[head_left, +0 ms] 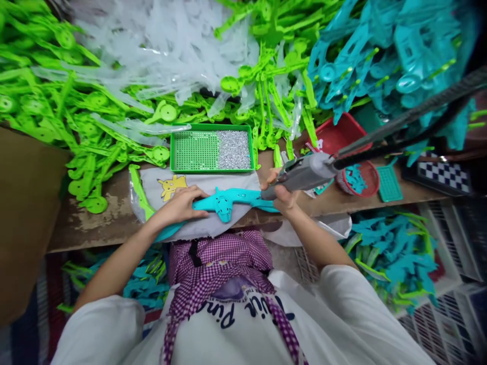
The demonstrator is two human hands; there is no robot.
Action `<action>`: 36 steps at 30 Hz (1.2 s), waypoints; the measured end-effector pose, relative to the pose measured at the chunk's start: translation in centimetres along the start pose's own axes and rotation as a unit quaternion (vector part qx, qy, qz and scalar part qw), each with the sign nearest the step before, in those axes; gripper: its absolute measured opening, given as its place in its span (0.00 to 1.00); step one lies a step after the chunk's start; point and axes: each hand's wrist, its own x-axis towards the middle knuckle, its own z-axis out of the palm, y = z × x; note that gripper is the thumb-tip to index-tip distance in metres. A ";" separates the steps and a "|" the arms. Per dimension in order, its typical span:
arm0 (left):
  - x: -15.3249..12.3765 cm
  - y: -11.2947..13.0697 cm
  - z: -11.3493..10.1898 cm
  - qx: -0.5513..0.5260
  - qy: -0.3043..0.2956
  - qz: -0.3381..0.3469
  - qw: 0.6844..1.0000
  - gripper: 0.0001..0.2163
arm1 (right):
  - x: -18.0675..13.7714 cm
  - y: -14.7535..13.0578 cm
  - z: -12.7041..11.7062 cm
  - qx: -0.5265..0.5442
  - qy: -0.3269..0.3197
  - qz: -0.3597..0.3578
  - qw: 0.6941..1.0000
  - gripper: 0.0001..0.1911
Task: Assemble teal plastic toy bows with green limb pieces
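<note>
A teal plastic toy part [227, 201] lies across a white cloth [213, 183] on the wooden bench. My left hand [181, 205] rests flat on the part's left end, fingers spread over it and pressing it down. My right hand [282, 192] is closed round a grey power screwdriver [304, 173], whose tip meets the part's right end. A dark cable and arm [411, 121] run from the tool up to the right.
A green tray [194, 150] holding small silver screws [233, 149] stands just behind the cloth. Heaps of green [76, 111], clear [163, 45] and teal [380, 50] plastic parts cover the back. A red basket [342, 133] and crates of teal parts [391, 253] are at right.
</note>
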 end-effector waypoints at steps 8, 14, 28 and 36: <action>-0.2 -0.1 0.2 -0.013 -0.002 0.010 1.000 0.22 | 10.7 -1.3 7.8 -0.017 0.002 -0.105 0.994 0.32; -0.4 0.0 0.2 -0.023 -0.003 -0.004 1.000 0.21 | 18.7 3.3 15.2 -0.117 0.005 -0.088 0.989 0.38; -0.3 0.7 -0.2 -0.036 -0.033 -0.025 0.999 0.21 | 19.1 6.4 15.2 -0.152 0.020 -0.070 0.986 0.33; -0.3 0.7 -0.3 -0.040 -0.025 -0.022 0.999 0.21 | 19.1 6.3 15.1 -0.137 0.015 -0.064 0.988 0.31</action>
